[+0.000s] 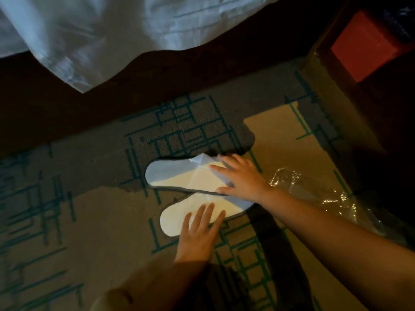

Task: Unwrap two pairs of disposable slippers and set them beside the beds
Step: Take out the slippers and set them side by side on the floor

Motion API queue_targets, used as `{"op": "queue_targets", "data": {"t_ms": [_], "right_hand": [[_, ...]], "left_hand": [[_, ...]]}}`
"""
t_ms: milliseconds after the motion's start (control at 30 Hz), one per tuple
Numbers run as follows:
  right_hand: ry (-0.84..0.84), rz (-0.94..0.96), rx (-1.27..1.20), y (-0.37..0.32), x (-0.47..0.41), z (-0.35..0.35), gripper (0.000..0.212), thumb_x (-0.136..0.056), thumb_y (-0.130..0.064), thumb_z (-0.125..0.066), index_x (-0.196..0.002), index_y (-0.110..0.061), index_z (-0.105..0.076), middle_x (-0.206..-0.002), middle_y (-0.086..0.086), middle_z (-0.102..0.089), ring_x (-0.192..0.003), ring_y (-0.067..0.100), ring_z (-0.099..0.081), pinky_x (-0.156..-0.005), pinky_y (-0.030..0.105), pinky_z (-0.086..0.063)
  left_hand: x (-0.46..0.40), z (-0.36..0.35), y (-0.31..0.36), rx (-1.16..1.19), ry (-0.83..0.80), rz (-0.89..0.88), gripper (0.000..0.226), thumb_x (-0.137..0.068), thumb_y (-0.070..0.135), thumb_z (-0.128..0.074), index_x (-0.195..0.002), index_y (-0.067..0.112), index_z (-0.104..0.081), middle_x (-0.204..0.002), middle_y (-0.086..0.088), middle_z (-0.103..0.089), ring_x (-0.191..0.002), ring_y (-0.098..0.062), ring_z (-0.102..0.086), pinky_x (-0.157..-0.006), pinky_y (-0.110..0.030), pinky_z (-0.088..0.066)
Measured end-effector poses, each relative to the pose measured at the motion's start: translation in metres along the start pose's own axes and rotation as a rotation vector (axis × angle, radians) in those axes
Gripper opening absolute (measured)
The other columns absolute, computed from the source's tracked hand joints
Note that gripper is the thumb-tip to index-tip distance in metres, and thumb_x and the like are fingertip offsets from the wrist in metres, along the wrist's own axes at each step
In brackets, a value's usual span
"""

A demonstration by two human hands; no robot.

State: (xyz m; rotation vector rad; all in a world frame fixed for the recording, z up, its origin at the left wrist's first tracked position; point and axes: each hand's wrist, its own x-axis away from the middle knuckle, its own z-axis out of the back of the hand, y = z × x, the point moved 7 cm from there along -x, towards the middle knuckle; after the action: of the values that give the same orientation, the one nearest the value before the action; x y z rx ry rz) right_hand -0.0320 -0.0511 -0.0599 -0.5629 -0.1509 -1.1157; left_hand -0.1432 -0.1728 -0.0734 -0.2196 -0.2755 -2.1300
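Observation:
Two white disposable slippers lie flat on the patterned carpet beside the bed, heels to the left and toe ends meeting at the right. My right hand rests with spread fingers on the toe end of the far slipper. Over the near slipper my left hand lies flat with its fingers apart. A crumpled clear plastic wrapper sits on the carpet just right of my right forearm.
The dark bed base runs across the upper half, with white bedding hanging over it. At the upper right a dark wooden nightstand holds a red box. Carpet extends to the left and front.

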Motion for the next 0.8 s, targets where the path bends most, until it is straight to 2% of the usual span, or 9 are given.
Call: {"op": "queue_targets", "data": {"t_ms": [133, 233, 367, 400, 467, 533, 567, 667, 800], "right_hand": [[0.067, -0.181, -0.068, 0.017, 0.017, 0.004, 0.071, -0.080, -0.058, -0.056, -0.142, -0.034, -0.029, -0.153, 0.001, -0.021, -0.139, 0.029, -0.016, -0.109, 0.048, -0.027], [0.144, -0.429, -0.191, 0.035, 0.038, 0.002, 0.065, -0.076, -0.056, -0.062, -0.131, -0.028, -0.039, -0.138, 0.007, -0.035, -0.126, 0.028, -0.029, -0.098, 0.040, -0.036], [0.257, -0.657, -0.313, 0.044, 0.065, -0.002, 0.063, -0.074, -0.051, -0.067, -0.124, -0.022, -0.041, -0.128, 0.009, -0.040, -0.116, 0.027, -0.037, -0.088, 0.035, -0.039], [0.262, -0.653, -0.284, 0.044, 0.065, 0.003, 0.070, -0.074, -0.050, -0.068, -0.130, -0.023, -0.036, -0.132, 0.011, -0.038, -0.119, 0.027, -0.037, -0.090, 0.035, -0.039], [0.194, -0.520, -0.170, 0.039, 0.055, 0.013, 0.089, -0.076, -0.047, -0.066, -0.145, -0.029, -0.014, -0.150, 0.010, -0.019, -0.135, 0.031, -0.024, -0.103, 0.043, -0.033], [0.051, -0.310, -0.107, 0.030, 0.038, 0.015, 0.098, -0.077, -0.043, -0.065, -0.148, -0.035, 0.002, -0.158, -0.001, 0.004, -0.144, 0.030, -0.002, -0.112, 0.049, -0.020], [-0.020, -0.237, -0.090, 0.028, 0.032, 0.014, 0.099, -0.077, -0.043, -0.065, -0.148, -0.034, 0.003, -0.159, -0.003, 0.005, -0.145, 0.027, 0.003, -0.113, 0.049, -0.018], [-0.079, -0.209, -0.059, 0.033, 0.025, 0.012, 0.100, -0.074, -0.050, -0.067, -0.149, -0.025, -0.006, -0.155, 0.001, -0.012, -0.143, 0.026, -0.007, -0.111, 0.044, -0.023], [-0.050, -0.256, 0.009, 0.041, 0.026, 0.019, 0.090, -0.070, -0.052, -0.069, -0.143, -0.022, -0.024, -0.137, 0.005, -0.030, -0.129, 0.026, -0.024, -0.102, 0.038, -0.029]], "left_hand": [[-0.007, 0.005, -0.022, -0.034, 0.013, -0.078, 0.095, -0.042, 0.029, -0.089, -0.127, 0.027, -0.045, -0.127, -0.004, -0.062, -0.116, -0.024, -0.059, -0.085, -0.041, -0.054], [-0.025, 0.022, -0.053, -0.045, 0.029, -0.143, 0.091, -0.046, 0.021, -0.088, -0.127, 0.023, -0.045, -0.127, -0.006, -0.062, -0.114, -0.026, -0.061, -0.085, -0.045, -0.054], [-0.061, 0.046, -0.091, 0.003, 0.106, 0.070, 0.066, -0.064, 0.018, -0.078, -0.125, 0.015, -0.054, -0.127, -0.016, -0.061, -0.115, -0.034, -0.059, -0.090, -0.050, -0.050], [-0.061, 0.051, -0.089, 0.089, 0.119, 0.197, 0.060, -0.073, 0.024, -0.072, -0.128, 0.012, -0.051, -0.132, -0.018, -0.055, -0.122, -0.035, -0.052, -0.097, -0.049, -0.045], [-0.050, 0.051, -0.068, 0.335, 0.085, 0.470, 0.072, -0.083, 0.044, -0.057, -0.140, 0.009, -0.033, -0.148, -0.017, -0.033, -0.137, -0.033, -0.031, -0.110, -0.045, -0.030], [-0.035, 0.041, -0.032, 0.514, 0.035, 0.592, 0.093, -0.079, 0.058, -0.053, -0.147, 0.010, -0.012, -0.156, -0.011, -0.011, -0.144, -0.027, -0.010, -0.116, -0.040, -0.018], [-0.031, 0.035, -0.017, 0.579, 0.020, 0.611, 0.101, -0.077, 0.061, -0.053, -0.147, 0.009, -0.003, -0.158, -0.009, -0.002, -0.145, -0.025, -0.001, -0.117, -0.037, -0.011], [-0.031, 0.023, -0.006, 0.608, 0.013, 0.633, 0.107, -0.076, 0.059, -0.057, -0.146, 0.007, 0.005, -0.158, -0.008, 0.011, -0.145, -0.021, 0.012, -0.117, -0.033, 0.001], [-0.043, 0.020, -0.018, 0.548, -0.002, 0.496, 0.101, -0.074, 0.048, -0.066, -0.147, 0.012, -0.005, -0.158, -0.005, 0.006, -0.146, -0.019, 0.008, -0.118, -0.035, -0.004]]}}
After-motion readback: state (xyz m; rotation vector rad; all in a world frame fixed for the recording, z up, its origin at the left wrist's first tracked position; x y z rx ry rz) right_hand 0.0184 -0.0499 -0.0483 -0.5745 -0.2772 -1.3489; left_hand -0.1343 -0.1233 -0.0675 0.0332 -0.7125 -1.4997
